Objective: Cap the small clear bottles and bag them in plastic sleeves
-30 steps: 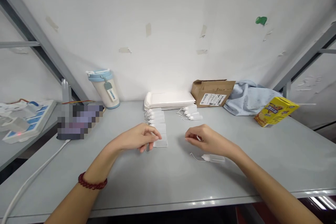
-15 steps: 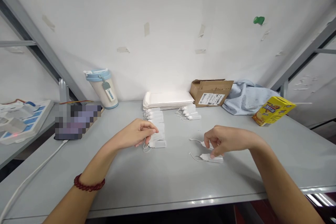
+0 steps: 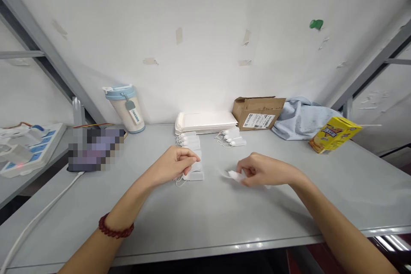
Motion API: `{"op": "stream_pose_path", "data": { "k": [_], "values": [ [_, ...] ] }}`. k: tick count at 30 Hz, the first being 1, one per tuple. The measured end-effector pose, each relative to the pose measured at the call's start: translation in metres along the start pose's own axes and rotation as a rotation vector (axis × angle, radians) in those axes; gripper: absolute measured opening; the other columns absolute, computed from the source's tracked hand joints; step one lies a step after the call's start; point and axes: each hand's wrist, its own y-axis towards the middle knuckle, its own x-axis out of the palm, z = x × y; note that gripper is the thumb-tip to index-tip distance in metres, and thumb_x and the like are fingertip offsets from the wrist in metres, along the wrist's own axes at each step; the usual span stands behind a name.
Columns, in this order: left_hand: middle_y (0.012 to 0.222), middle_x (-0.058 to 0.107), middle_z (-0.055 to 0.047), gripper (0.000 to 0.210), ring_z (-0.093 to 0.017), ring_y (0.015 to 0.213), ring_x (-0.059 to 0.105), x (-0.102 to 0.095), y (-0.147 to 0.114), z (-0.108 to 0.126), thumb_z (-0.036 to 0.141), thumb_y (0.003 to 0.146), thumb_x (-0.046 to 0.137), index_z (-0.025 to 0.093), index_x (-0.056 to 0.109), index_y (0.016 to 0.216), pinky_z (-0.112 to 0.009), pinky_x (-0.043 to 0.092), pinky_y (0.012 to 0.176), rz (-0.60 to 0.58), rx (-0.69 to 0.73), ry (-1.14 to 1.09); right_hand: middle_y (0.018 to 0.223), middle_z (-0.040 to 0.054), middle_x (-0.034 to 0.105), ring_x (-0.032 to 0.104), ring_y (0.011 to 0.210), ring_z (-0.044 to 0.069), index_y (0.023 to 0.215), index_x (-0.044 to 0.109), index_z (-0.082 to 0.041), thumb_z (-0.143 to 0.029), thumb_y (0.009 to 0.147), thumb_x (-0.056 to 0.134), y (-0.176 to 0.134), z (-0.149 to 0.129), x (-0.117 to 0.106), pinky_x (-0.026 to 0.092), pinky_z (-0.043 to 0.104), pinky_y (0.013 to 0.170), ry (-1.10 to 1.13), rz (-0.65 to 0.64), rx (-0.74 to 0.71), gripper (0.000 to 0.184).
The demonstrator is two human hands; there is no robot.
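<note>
Fingers of my left hand curl at the row of white bottles, whether gripping I cannot tell; my right hand is clamped on a blurred bottle, long axis roughly sideways, nozzle leftward, over the grey worktop against a white wall.

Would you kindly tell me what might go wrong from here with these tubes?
The tube pinched in the right hand might slip. The left hand is right at the row and could nudge it crooked. The row's loose cords bunch together and might tangle.
</note>
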Motion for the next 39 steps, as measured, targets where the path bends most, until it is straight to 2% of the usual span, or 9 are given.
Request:
{"op": "stream_pose_path", "data": {
  "k": [3,7,15,19,25,29,39],
  "values": [
    [0.055,0.050,0.005,0.029,-0.005,0.038,0.037,0.008,0.002,-0.001,0.038,0.081,0.047,0.015,0.062,0.090,-0.021,0.033,0.044,-0.033,0.046,-0.042,0.053,-0.0074,0.035,0.030,0.048,0.006,0.077,0.062,-0.016,-0.022,0.071,0.055,0.006,-0.008,0.008,0.022,0.020,0.045,0.091,0.165,-0.080,0.012],
    [0.064,0.057,0.001,0.035,-0.007,0.042,0.045,0.017,0.005,-0.003,0.045,0.082,0.046,0.015,0.061,0.092,-0.020,0.034,0.043,-0.046,0.089,-0.075,0.054,-0.0074,0.031,0.027,0.050,0.006,0.074,0.060,-0.015,-0.020,0.070,0.054,0.015,-0.012,0.021,0.021,0.020,0.046,0.178,0.228,-0.122,0.008],
    [0.075,0.059,0.000,0.034,-0.007,0.049,0.050,0.019,0.007,-0.005,0.040,0.082,0.050,0.016,0.055,0.106,-0.021,0.040,0.046,-0.013,0.108,-0.155,0.055,-0.0052,0.044,0.036,0.051,0.007,0.064,0.048,-0.016,-0.019,0.078,0.046,0.019,-0.018,0.033,0.028,0.020,0.049,0.304,0.197,-0.156,0.014],
    [0.076,0.061,-0.001,0.032,-0.008,0.051,0.050,0.020,0.007,-0.006,0.034,0.079,0.054,0.015,0.057,0.106,-0.021,0.041,0.047,0.002,0.083,-0.163,0.054,-0.0053,0.043,0.035,0.051,0.007,0.061,0.043,-0.017,-0.022,0.082,0.044,0.019,-0.018,0.033,0.028,0.021,0.050,0.340,0.225,-0.205,0.022],
    [0.073,0.062,-0.002,0.022,-0.008,0.054,0.051,0.021,0.008,-0.005,0.033,0.076,0.058,0.014,0.065,0.085,-0.020,0.040,0.048,-0.007,0.087,-0.151,0.054,-0.0057,0.039,0.034,0.051,0.007,0.058,0.039,-0.017,-0.024,0.085,0.040,0.020,-0.016,0.034,0.027,0.021,0.049,0.351,0.206,-0.233,0.027],
    [0.066,0.059,0.000,0.020,-0.009,0.054,0.051,0.021,0.008,-0.006,0.032,0.074,0.061,0.014,0.066,0.082,-0.020,0.041,0.050,0.019,0.085,-0.165,0.054,-0.0057,0.037,0.034,0.051,0.008,0.058,0.036,-0.018,-0.024,0.084,0.038,0.020,-0.016,0.034,0.027,0.022,0.050,0.372,0.197,-0.237,0.027],
    [0.073,0.066,-0.003,0.017,-0.011,0.065,0.059,0.023,0.007,-0.006,0.026,0.071,0.069,0.013,0.068,0.082,-0.024,0.047,0.068,-0.043,0.050,-0.433,0.055,-0.0051,0.035,0.032,0.053,0.009,0.057,0.033,-0.018,-0.024,0.085,0.033,0.020,-0.016,0.037,0.027,0.024,0.052,0.445,0.162,-0.240,0.028]
  ]
}}
